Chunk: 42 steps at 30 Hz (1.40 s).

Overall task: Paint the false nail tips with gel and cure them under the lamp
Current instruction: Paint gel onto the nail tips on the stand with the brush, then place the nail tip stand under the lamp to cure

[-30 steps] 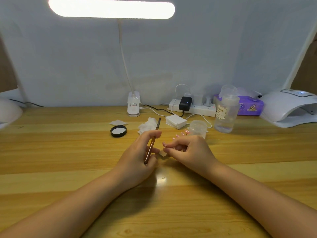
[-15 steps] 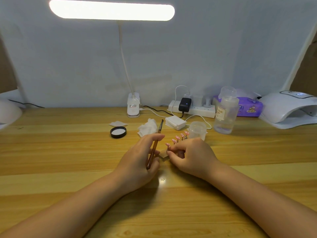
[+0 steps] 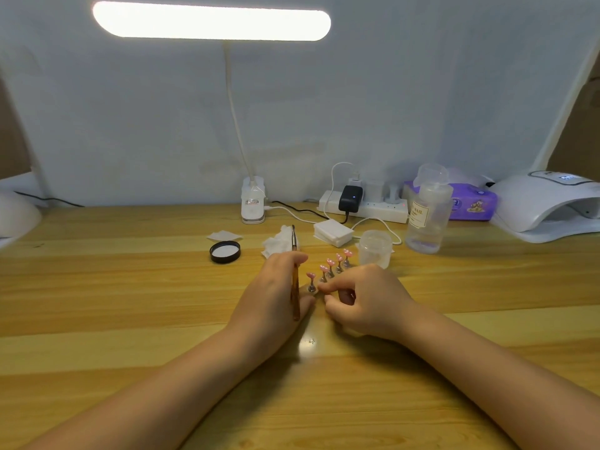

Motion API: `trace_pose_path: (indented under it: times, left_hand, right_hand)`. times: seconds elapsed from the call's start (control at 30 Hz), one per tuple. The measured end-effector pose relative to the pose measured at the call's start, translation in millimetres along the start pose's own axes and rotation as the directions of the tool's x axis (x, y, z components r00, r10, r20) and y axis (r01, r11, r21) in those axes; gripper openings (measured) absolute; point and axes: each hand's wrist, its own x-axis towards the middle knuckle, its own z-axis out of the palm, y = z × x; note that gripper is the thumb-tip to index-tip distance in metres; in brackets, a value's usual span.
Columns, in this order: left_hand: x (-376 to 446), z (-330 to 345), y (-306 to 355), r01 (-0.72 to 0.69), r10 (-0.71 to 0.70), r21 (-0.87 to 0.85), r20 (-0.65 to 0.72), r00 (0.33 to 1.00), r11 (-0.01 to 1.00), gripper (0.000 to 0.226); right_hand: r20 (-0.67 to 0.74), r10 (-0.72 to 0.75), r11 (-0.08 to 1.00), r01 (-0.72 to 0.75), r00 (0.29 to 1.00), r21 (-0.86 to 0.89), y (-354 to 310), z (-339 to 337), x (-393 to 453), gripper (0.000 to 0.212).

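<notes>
- The clear plastic bottle standing at the back right of the table carries a pale label on which the word "NAIL" can be read; a line above it and the lines below it are too small to make out.
- The white clip base of the desk lamp bears a small dark label with print, too blurred to read.
- The purple wipes pack behind the bottle shows a round blue logo and a small cartoon picture; its lettering cannot be read.
- The white curing lamp at the far right has a lit display on top whose digits are illegible.
</notes>
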Motion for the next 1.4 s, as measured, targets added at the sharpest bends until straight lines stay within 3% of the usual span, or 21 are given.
trace_pose_path:
  times: [0.1,0.2,0.27,0.37,0.57,0.77,1.0,1.1,1.23,1.4]
  left_hand:
    - [1.8,-7.2,-5.3,0.0,0.0,-0.006,0.017,1.0,1.0,0.06]
    - [1.7,-13.9,-12.3,0.026,-0.026,-0.025,0.011,1.0,0.999,0.062]
    - [1.4,-15.8,-15.2,0.04,-0.04,-0.036,0.003,0.999,0.999,0.062]
    - [1.9,-17.0,-17.6,0.023,-0.023,-0.034,-0.001,1.0,0.999,0.063]
    - [5.3,-24.9,-29.7,-0.04,0.041,-0.041,0.039,0.998,0.998,0.061]
    - [6.8,-25.9,-37.2,-0.094,0.097,-0.064,0.057,0.994,0.994,0.056]
    - [8.8,-26.0,-44.6,-0.098,0.093,-0.194,-0.036,0.995,0.976,0.055]
    - [9.3,-28.4,-45.4,-0.061,0.043,-0.305,-0.066,0.997,0.951,0.053]
    - [9.6,-29.5,-39.1,-0.019,-0.04,-0.443,-0.123,0.992,0.897,0.055]
    - [7.7,-34.1,-26.3,-0.072,-0.035,-0.459,-0.221,0.975,0.886,0.056]
  right_hand:
    - [-0.049,-0.005,0.999,0.003,0.999,-0.041,0.1,-2.7,-1.6,0.029]
    - [-0.065,-0.014,0.957,-0.006,0.998,-0.289,3.8,-13.4,-1.2,0.033]
    - [-0.008,0.072,0.894,-0.068,0.997,-0.442,7.3,-20.1,1.5,0.038]
    - [-0.007,0.222,0.846,-0.196,0.975,-0.496,17.1,-25.8,6.5,0.04]
    - [0.06,0.295,0.939,-0.278,0.954,-0.202,31.9,-25.4,11.1,0.053]
    - [0.109,0.207,0.978,-0.206,0.972,-0.021,37.6,-26.8,9.2,0.033]
    - [0.07,0.099,0.974,-0.111,0.993,0.196,37.6,-27.2,3.3,0.026]
    - [0.006,0.093,0.934,-0.089,0.996,0.345,33.9,-33.2,1.8,0.022]
    - [-0.051,0.15,0.805,-0.092,0.987,0.586,27.2,-42.9,3.5,0.031]
    - [-0.012,0.12,0.788,-0.088,0.993,0.609,19.3,-59.6,5.1,0.042]
